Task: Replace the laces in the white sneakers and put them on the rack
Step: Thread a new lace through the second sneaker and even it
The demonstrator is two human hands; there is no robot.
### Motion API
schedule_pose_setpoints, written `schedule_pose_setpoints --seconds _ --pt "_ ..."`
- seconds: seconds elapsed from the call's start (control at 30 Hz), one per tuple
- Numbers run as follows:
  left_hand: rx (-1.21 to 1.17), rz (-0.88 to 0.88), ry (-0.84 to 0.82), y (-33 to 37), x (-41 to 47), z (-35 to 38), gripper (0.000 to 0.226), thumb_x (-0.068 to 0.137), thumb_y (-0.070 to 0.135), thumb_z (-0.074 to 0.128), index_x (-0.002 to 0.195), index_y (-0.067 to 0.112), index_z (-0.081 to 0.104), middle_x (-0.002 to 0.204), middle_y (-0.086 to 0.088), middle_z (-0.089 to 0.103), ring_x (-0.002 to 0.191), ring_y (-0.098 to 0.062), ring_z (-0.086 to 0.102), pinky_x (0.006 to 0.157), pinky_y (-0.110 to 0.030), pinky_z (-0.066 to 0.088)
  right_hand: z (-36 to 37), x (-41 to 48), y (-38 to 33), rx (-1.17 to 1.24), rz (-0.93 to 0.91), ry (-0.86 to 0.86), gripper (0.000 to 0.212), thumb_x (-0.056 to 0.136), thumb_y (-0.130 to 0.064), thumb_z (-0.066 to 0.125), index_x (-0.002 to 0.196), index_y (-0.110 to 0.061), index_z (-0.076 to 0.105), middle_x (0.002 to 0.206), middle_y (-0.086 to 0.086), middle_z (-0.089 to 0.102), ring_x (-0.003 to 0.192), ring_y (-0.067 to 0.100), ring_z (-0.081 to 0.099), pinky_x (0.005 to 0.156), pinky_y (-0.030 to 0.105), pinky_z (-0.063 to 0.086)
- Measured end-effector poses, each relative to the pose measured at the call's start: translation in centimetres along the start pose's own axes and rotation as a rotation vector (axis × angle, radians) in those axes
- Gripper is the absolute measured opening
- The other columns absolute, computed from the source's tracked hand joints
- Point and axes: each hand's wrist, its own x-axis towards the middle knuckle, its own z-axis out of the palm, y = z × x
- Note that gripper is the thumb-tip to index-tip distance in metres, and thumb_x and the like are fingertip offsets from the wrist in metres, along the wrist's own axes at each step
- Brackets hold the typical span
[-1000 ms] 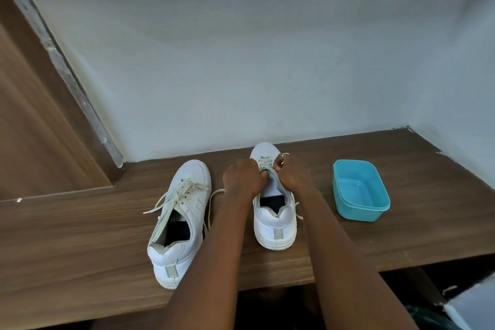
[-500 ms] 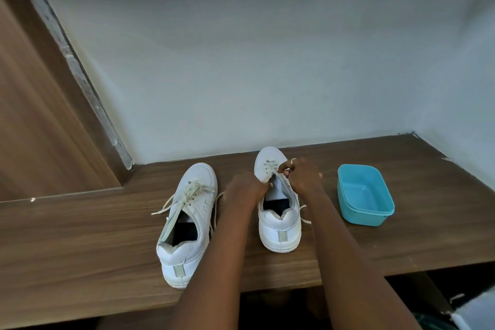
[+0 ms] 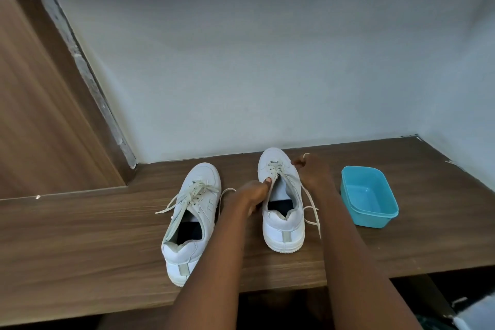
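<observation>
- The left hand (image 3: 249, 194) grips the near sneaker (image 3: 284, 228) at the left edge of its opening, fingers curled round the side and thumb pressed on the tongue.
- The right hand (image 3: 314, 175) is clenched in a pinch on the lace (image 3: 305, 154), just right of the front eyelets; a loose length trails beside the heel.
- This sneaker stands upright, toe to the wall, on the wooden shelf (image 3: 80, 244).
- The other sneaker (image 3: 191, 220), loosely laced, lies just to its left.
- A blue tub (image 3: 368, 195) sits near the right hand.
- A white wall (image 3: 254, 61) backs the shelf, and a wood panel (image 3: 34, 115) closes the left side.
</observation>
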Motion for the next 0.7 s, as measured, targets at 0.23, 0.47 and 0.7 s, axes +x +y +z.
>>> schedule_pose_setpoints --seconds 0.23,0.47,0.7 --pt "-0.629 0.007 0.058 -0.7 1.6 1.3 0.037 0.091 0.030 0.061 0.112 -0.001 0.063 0.105 -0.016 0.067 0.093 -0.030 0.064 0.081 -0.041 0.055 0.3 0.1 -0.5 0.137 -0.034 0.005 0.028 0.090 0.004 0.043 0.104 -0.006 0.066 0.111 0.008 0.067 0.104 0.021 0.059 0.083 0.024 0.041" --pt "-0.917 -0.066 0.068 -0.4 2.3 1.9 0.022 0.090 0.019 0.062 0.104 0.003 0.067 0.106 -0.014 0.068 0.089 -0.029 0.066 0.075 -0.039 0.054 0.0 -0.3 -1.5 0.069 -0.107 -0.063 0.021 0.091 -0.002 0.048 0.095 -0.012 0.066 0.093 -0.001 0.059 0.086 0.012 0.051 0.068 0.021 0.035" --pt "-1.020 -0.113 0.236 0.4 2.0 0.2 0.029 0.099 0.002 0.028 0.077 0.010 0.045 0.056 -0.003 0.035 0.042 -0.011 0.032 0.027 -0.013 0.028 1.7 -1.2 -3.8 -0.149 -0.183 -0.132 0.020 0.084 -0.024 0.066 0.098 -0.011 0.071 0.105 0.007 0.067 0.104 0.024 0.058 0.089 0.034 0.047"
